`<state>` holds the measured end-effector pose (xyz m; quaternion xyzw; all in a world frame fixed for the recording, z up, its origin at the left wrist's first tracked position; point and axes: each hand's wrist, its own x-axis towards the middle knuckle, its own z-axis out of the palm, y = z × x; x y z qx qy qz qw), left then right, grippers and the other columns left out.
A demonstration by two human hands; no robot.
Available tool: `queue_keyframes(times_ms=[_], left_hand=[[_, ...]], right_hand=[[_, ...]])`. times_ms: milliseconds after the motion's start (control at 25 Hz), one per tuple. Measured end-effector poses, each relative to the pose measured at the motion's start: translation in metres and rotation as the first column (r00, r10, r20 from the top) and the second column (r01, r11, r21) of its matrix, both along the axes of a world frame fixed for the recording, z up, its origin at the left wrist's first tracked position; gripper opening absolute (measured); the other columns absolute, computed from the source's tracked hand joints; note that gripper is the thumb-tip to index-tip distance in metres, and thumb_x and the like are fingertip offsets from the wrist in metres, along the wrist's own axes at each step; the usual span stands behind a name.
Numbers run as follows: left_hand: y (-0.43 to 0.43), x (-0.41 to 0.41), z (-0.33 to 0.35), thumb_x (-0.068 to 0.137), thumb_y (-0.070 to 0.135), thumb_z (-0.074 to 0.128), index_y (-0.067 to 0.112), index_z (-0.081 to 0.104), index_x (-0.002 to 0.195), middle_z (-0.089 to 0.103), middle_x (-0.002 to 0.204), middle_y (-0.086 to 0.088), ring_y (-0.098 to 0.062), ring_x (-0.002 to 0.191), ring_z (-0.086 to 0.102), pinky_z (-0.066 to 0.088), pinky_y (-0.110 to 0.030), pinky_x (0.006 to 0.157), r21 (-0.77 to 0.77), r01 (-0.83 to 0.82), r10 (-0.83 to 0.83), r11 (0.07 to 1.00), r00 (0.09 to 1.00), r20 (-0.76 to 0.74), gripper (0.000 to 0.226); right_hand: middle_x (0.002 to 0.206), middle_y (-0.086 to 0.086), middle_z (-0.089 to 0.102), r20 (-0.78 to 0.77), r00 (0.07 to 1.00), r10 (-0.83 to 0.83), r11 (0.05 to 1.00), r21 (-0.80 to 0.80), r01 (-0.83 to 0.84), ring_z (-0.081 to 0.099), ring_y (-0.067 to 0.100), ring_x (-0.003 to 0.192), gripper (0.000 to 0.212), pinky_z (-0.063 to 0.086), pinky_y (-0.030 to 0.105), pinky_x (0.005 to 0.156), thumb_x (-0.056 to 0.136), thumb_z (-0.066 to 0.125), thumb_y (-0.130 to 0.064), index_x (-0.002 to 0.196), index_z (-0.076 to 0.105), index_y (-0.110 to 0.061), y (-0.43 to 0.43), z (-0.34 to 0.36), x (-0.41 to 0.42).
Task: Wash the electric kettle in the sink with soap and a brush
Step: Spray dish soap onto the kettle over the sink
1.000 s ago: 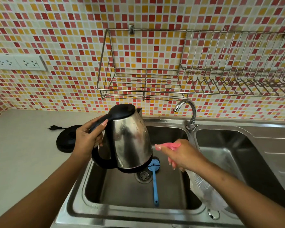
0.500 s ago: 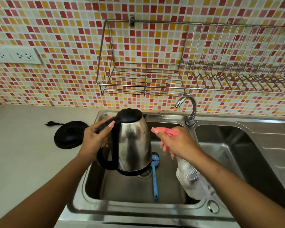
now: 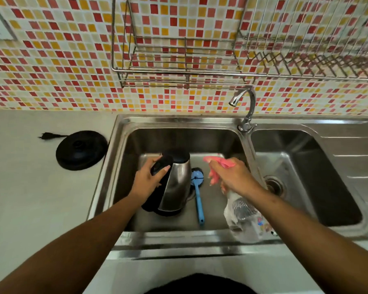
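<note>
My left hand (image 3: 148, 181) grips one kettle (image 3: 175, 183) by its handle in the sink (image 3: 123, 145); my right hand (image 3: 234, 177) clamps one spray bottle (image 3: 244, 219), probably soap. One brush (image 3: 198, 194) at 3 o'clock of kettle.

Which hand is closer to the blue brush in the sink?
The left. The left hand grips the kettle, which sits right beside the blue brush. The right hand holds the spray bottle, further off to the brush's right.
</note>
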<state>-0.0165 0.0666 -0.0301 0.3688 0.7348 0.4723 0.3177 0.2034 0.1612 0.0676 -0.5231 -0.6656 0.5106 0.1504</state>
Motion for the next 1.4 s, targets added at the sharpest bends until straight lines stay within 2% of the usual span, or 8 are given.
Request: queue_keyframes(times_ms=[200,560,680,880,1000,1080,1200,1400], left_hand=[[-0.009,-0.003,-0.017,0.091,0.020,0.066,0.018,0.055,0.121,0.064,0.079,0.001,0.000,0.061,0.061,0.048,-0.010,0.063,-0.036,0.134,-0.132,0.990,0.991,0.035,0.033],[-0.048,-0.030,-0.040,0.092,0.012,0.064,0.055,0.052,0.114,0.061,0.120,0.027,0.008,0.114,0.056,0.041,-0.008,0.094,-0.082,0.322,-0.321,0.943,0.947,0.024,0.050],[-0.052,-0.044,-0.038,0.091,0.012,0.064,0.042,0.054,0.118,0.064,0.116,0.009,0.002,0.111,0.058,0.046,-0.020,0.095,-0.120,0.313,-0.324,0.942,0.941,-0.092,0.042],[-0.030,-0.015,-0.012,0.098,0.029,0.052,0.012,0.058,0.123,0.051,0.127,-0.012,-0.012,0.108,0.057,0.044,0.000,0.076,-0.136,0.000,0.002,0.991,1.000,0.009,0.030],[0.006,0.019,-0.006,0.091,0.061,0.046,0.014,0.040,0.142,0.033,0.145,-0.013,-0.032,0.136,0.037,0.030,-0.043,0.115,-0.355,-0.129,0.062,0.926,0.979,-0.194,0.069],[0.021,0.037,-0.006,0.086,0.074,0.034,0.021,0.025,0.150,0.018,0.158,-0.008,-0.029,0.147,0.018,0.002,-0.062,0.114,-0.527,-0.158,-0.024,0.835,0.947,-0.321,0.084],[0.029,0.049,-0.016,0.086,0.076,0.030,0.024,0.016,0.153,0.015,0.162,-0.006,-0.024,0.151,0.005,-0.006,-0.068,0.110,-0.565,-0.222,-0.092,0.795,0.876,-0.474,0.086],[0.029,0.046,-0.022,0.092,0.062,0.038,0.023,0.024,0.151,0.028,0.158,-0.003,-0.022,0.148,0.018,0.000,-0.068,0.112,-0.513,-0.262,-0.035,0.817,0.866,-0.498,0.072]], right_hand=[[0.074,0.019,0.072,0.065,0.997,0.028,0.998,-0.050,-0.025,0.058,0.023,0.052,0.027,0.046,0.022,0.039,0.091,0.059,-0.043,0.101,0.074,-0.024,-0.007,-0.014,0.002],[0.077,0.011,0.073,0.102,0.994,0.026,0.998,-0.059,-0.020,0.061,0.022,0.052,0.030,0.049,0.020,0.043,0.089,0.056,-0.051,0.106,0.069,-0.030,-0.005,-0.032,0.014],[0.077,0.010,0.073,0.094,0.995,0.024,0.996,-0.082,-0.016,0.068,0.033,0.063,0.028,0.054,0.024,0.048,0.087,0.057,-0.052,0.103,0.069,-0.032,-0.003,-0.036,0.015],[0.075,0.011,0.074,0.081,0.996,0.029,0.992,-0.126,-0.019,0.061,0.021,0.054,0.035,0.053,0.024,0.047,0.087,0.058,-0.053,0.093,0.072,-0.022,-0.003,-0.039,0.013],[0.074,0.012,0.074,0.088,0.995,0.054,0.990,-0.132,-0.042,0.060,0.022,0.055,0.047,0.053,0.026,0.052,0.088,0.056,-0.053,0.096,0.072,-0.010,-0.004,-0.037,0.011],[0.074,0.014,0.073,0.065,0.996,0.066,0.989,-0.134,-0.057,0.059,0.025,0.055,0.047,0.053,0.027,0.052,0.088,0.056,-0.052,0.093,0.073,-0.008,-0.004,-0.035,0.010],[0.073,0.014,0.073,0.058,0.995,0.080,0.988,-0.138,-0.071,0.057,0.024,0.051,0.048,0.051,0.027,0.050,0.088,0.056,-0.054,0.084,0.073,-0.009,-0.002,-0.034,0.012],[0.073,0.014,0.073,0.047,0.994,0.094,0.987,-0.137,-0.087,0.056,0.013,0.043,0.034,0.053,0.027,0.049,0.089,0.057,-0.051,0.072,0.069,-0.024,0.001,-0.034,0.017]])
